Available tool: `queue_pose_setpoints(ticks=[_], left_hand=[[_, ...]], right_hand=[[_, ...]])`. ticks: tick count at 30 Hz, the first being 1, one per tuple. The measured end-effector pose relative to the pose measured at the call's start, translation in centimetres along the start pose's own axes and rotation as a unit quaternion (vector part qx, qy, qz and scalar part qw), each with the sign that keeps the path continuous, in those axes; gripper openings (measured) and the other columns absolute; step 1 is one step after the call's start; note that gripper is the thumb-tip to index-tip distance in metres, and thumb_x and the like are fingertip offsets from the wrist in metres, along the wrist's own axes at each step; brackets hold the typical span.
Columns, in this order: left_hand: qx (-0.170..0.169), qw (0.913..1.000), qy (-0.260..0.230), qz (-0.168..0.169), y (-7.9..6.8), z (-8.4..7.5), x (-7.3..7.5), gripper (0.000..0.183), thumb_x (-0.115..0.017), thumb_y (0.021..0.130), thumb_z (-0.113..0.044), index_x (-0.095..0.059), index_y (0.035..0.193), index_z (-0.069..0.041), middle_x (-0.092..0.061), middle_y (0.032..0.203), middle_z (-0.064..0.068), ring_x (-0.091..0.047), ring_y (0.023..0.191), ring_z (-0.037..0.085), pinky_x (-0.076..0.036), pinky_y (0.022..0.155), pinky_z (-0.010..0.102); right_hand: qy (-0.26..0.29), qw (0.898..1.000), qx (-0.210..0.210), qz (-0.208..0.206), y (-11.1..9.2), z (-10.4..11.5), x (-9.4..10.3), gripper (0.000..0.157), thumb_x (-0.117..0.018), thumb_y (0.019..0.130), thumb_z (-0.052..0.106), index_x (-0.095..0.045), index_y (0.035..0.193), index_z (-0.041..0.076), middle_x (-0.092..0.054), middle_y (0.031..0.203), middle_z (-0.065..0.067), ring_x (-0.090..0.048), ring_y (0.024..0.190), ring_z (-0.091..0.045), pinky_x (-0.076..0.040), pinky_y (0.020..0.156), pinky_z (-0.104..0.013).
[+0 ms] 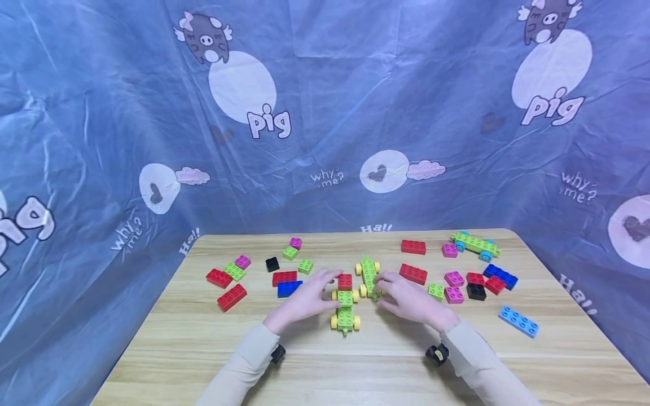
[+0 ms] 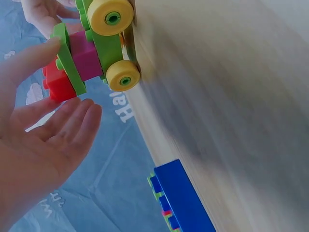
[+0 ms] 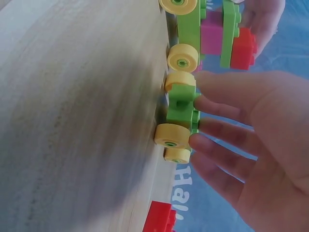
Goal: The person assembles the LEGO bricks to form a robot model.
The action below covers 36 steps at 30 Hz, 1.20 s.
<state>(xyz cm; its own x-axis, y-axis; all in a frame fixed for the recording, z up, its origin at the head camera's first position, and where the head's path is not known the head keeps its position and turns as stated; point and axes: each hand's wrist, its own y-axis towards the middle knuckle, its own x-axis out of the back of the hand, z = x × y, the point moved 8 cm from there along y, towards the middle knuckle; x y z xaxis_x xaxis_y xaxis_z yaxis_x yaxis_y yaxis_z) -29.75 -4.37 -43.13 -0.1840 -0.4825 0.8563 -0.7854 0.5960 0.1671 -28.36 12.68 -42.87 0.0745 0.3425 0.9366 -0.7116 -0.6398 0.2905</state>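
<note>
A toy car [image 1: 345, 318] of building bricks has a green base on yellow wheels. In the left wrist view, a magenta brick [image 2: 85, 56] sits on that base, under a green plate [image 2: 70, 60] topped by a red brick [image 2: 59, 83]. My left hand [image 1: 308, 296] pinches this stack, thumb on the plate and fingers by the red brick. A second green car base [image 1: 369, 273] with yellow wheels stands just to the right. My right hand [image 1: 406, 296] holds its near end between thumb and fingers, as the right wrist view [image 3: 182, 108] shows.
Left on the table lie red bricks [image 1: 232, 297], a blue brick [image 1: 289, 289] and a black brick [image 1: 272, 264]. At right are magenta bricks [image 1: 454, 295], a light blue brick [image 1: 518, 321] and a green car base with blue wheels [image 1: 474, 244]. A blue printed cloth [image 1: 325, 113] hangs behind.
</note>
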Motion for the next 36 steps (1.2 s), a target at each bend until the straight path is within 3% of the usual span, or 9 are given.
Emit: queue_pose_setpoints(ticks=[4,12,18,24,28,33,36], left_hand=[[0.001,0.9999,0.009,-0.005,-0.1,0.3,0.2,0.072,-0.069,0.083,-0.034,-0.036,0.143,-0.013,-0.05,0.134,0.004,-0.053,0.119,0.019,-0.049,0.098,0.037],[-0.018,0.9985,0.043,-0.028,0.0,0.1,0.8,0.072,-0.07,0.082,-0.03,-0.036,0.143,-0.016,-0.049,0.137,0.002,-0.047,0.128,0.019,-0.044,0.105,0.038],[-0.037,0.9974,0.053,-0.031,0.1,-0.1,1.0,0.068,-0.07,0.082,-0.027,-0.038,0.142,-0.017,-0.043,0.145,0.002,-0.04,0.135,0.019,-0.038,0.111,0.039],[-0.062,0.9952,0.069,-0.03,0.2,-0.6,1.3,0.064,-0.068,0.084,-0.027,-0.041,0.14,-0.014,-0.043,0.146,0.004,-0.038,0.136,0.022,-0.036,0.112,0.043],[-0.06,0.9946,0.081,-0.025,0.4,-0.6,1.4,0.062,-0.068,0.084,-0.028,-0.043,0.139,-0.015,-0.043,0.146,0.002,-0.039,0.135,0.021,-0.037,0.111,0.043],[-0.066,0.9905,0.118,-0.026,0.8,-0.6,1.4,0.062,-0.068,0.084,-0.03,-0.044,0.139,-0.014,-0.046,0.143,0.003,-0.043,0.132,0.021,-0.039,0.109,0.04],[-0.073,0.986,0.147,-0.031,1.0,-0.8,1.5,0.062,-0.068,0.084,-0.03,-0.045,0.138,-0.013,-0.048,0.141,0.004,-0.046,0.128,0.021,-0.042,0.107,0.039]], right_hand=[[-0.001,1.0,0.006,-0.012,-0.1,0.1,0.1,0.017,-0.071,0.081,0.02,-0.067,0.095,0.013,-0.063,0.106,-0.003,-0.061,0.095,-0.014,-0.055,0.086,-0.033],[-0.009,1.0,-0.004,-0.007,-0.5,-0.3,0.0,0.035,-0.071,0.081,0.021,-0.064,0.112,0.008,-0.062,0.118,-0.01,-0.061,0.107,-0.023,-0.052,0.093,-0.039],[-0.003,1.0,0.002,-0.012,-0.7,-0.1,0.2,0.023,-0.072,0.08,0.022,-0.067,0.1,0.012,-0.063,0.103,-0.003,-0.061,0.093,-0.013,-0.055,0.081,-0.03],[-0.029,0.999,0.01,-0.038,-0.8,0.3,0.8,0.013,-0.073,0.079,0.022,-0.068,0.09,0.017,-0.062,0.092,0.003,-0.057,0.083,-0.007,-0.054,0.072,-0.024],[-0.04,0.998,0.003,-0.043,-0.7,0.3,1.1,0.023,-0.073,0.079,0.024,-0.068,0.099,0.014,-0.064,0.103,-0.002,-0.061,0.092,-0.013,-0.056,0.08,-0.03],[-0.027,1.0,-0.014,0.008,-0.8,0.1,0.2,0.046,-0.069,0.082,0.028,-0.06,0.121,0.005,-0.056,0.128,-0.017,-0.057,0.115,-0.031,-0.05,0.097,-0.044],[-0.013,1.0,-0.014,0.02,-0.9,0.1,-0.1,0.05,-0.069,0.082,0.028,-0.057,0.124,0.003,-0.054,0.13,-0.018,-0.056,0.117,-0.032,-0.049,0.098,-0.044]])
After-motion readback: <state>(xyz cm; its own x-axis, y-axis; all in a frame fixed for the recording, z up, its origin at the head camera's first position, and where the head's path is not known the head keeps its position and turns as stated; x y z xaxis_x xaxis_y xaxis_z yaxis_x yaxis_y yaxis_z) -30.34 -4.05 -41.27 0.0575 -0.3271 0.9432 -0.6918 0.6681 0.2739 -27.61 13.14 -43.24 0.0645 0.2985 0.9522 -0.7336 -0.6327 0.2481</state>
